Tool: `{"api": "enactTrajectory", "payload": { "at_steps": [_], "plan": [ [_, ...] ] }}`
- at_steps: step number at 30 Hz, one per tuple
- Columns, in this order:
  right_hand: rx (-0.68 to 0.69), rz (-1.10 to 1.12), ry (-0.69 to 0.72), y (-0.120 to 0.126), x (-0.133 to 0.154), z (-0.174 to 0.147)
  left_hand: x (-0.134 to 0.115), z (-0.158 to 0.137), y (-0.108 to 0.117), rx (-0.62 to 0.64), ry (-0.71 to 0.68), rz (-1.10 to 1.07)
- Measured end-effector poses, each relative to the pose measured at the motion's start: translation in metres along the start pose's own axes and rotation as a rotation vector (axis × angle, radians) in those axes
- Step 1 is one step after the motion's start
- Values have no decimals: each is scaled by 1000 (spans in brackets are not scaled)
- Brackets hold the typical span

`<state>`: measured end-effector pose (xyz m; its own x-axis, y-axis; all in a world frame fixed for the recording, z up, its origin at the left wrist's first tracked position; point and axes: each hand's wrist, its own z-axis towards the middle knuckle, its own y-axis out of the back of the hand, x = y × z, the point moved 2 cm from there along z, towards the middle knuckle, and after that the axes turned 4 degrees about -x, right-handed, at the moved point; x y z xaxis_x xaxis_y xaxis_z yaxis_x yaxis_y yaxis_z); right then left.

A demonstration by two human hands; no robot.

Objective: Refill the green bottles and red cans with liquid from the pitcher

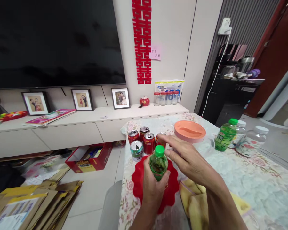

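Note:
My left hand is wrapped round a green plastic drink bottle, held upright above a red scalloped tray. Dark liquid shows inside the bottle, and its bright green cap is on. My right hand is beside the cap with fingers stretched out; whether its thumb touches the cap I cannot tell. Just behind the bottle stand several red cans and one teal and white can. A yellow-brown cloth lies under my right forearm.
An orange divided dish sits farther back on the flowered tablecloth. To the right stand another green bottle and two clear jars with white lids. Cardboard parcels and a red box occupy the floor at left.

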<state>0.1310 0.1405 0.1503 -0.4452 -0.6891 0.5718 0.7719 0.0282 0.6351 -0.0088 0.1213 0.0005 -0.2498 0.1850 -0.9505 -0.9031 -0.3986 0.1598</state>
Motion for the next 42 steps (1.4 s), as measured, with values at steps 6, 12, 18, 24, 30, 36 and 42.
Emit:
{"api": "enactTrajectory", "payload": {
  "at_steps": [6,12,18,24,30,36,42],
  "plan": [
    [20,5,27,-8,-1,3,4,0,0,-22,-24,-24],
    [-29,-82,-92,-9,-1,6,3,0,0,-22,-18,-30],
    [7,76,6,-5,-7,2,3,-1,0,-19,-14,-29],
    [-20,43,-13,-8,-6,3,0,-1,1,-33,-25,-10],
    [-36,41,-148,-6,-9,4,-2,-1,1,-29,-13,-17],
    [20,145,-35,-3,-12,0,-2,-1,1,-35,-18,0],
    [-15,93,-5,-8,-9,2,-2,0,0,-46,-23,-4]
  ]
}}
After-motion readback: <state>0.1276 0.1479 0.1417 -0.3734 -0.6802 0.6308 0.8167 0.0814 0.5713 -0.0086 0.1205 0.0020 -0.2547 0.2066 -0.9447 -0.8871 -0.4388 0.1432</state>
